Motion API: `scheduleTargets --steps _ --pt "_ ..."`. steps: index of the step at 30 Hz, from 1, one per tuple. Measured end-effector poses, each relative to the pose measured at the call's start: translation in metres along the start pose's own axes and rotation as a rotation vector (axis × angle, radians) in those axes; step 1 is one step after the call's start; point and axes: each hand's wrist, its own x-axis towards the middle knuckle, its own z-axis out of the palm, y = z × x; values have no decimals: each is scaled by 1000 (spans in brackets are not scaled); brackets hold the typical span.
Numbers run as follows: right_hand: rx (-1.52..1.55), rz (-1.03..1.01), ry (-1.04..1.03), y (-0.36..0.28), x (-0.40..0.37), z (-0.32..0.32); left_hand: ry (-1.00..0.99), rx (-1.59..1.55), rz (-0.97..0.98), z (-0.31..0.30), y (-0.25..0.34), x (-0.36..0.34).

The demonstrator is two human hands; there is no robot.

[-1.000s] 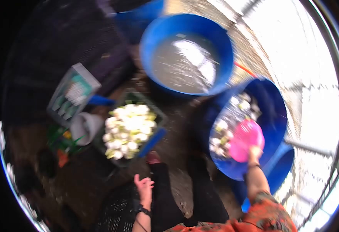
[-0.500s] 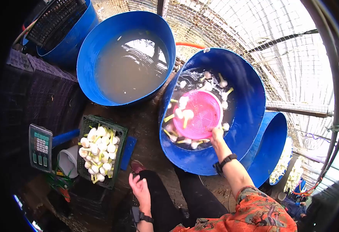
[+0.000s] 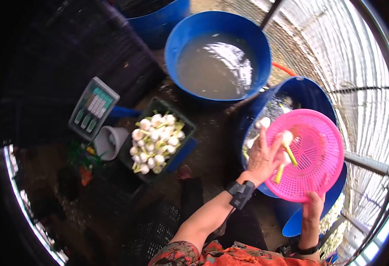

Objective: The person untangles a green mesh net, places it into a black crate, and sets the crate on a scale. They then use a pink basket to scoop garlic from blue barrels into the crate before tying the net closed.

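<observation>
My right hand (image 3: 313,207) grips the lower rim of a pink plastic colander (image 3: 320,155), held tilted above a blue tub (image 3: 312,91). A few garlic bulbs (image 3: 287,138) with green stems lie toward the colander's left side. At that side is my left hand (image 3: 263,159), fingers spread across the rim beside the bulbs. Another garlic bulb (image 3: 263,123) shows just past its fingertips. Beneath the colander the tub holds water and more garlic, mostly hidden.
A second blue tub (image 3: 176,48) of murky water stands further back. On the left, a dark crate (image 3: 189,128) is heaped with garlic bulbs (image 3: 155,141), near a scale display (image 3: 95,108) and a white bucket (image 3: 110,144). Another blue tub (image 3: 294,227) sits at lower right.
The colander has come up out of the tub's water toward me in my right hand. My left hand has moved from beside my leg to the colander's left rim. The view has shifted.
</observation>
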Motion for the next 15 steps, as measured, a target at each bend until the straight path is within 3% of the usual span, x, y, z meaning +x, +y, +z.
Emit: scheduleTargets --steps 4,6,7,9,10,15 --pt "-27 86 -73 8 -35 56 48 114 -89 -68 -10 -28" --pt "-93 12 -136 32 -45 81 105 217 -110 -97 -27 -45" --pt "-107 -4 -144 43 -53 101 168 220 -90 -109 -36 -53" --pt "-205 -1 -255 67 -62 127 110 415 -11 -124 -64 -69" --pt "-215 4 -275 81 -67 141 165 281 41 -135 -78 -76" --pt "-195 54 -426 145 -93 201 0 487 -435 -191 -134 -123"
